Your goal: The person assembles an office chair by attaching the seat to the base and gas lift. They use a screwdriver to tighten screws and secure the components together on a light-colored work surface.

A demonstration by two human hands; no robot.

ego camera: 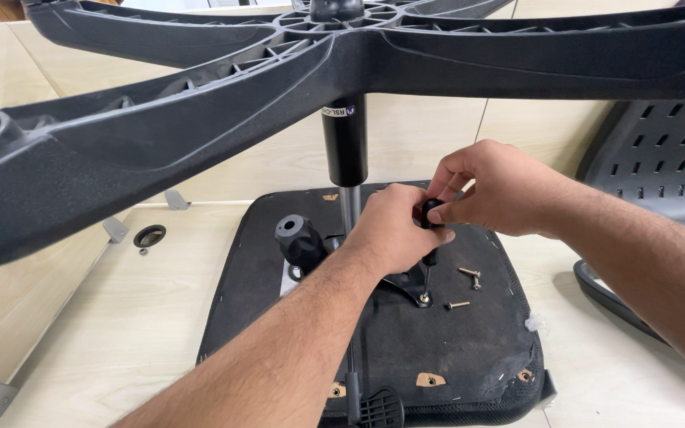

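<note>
Head view: my left hand point(394, 230) and right hand point(489, 190) both close around the black screwdriver handle point(431, 212), its tip standing on a screw point(424, 299) in the upturned seat's point(406, 349) metal plate. I should keep the shaft upright and press down. Loose screws point(469, 274) lie beside; no containers show.
</note>
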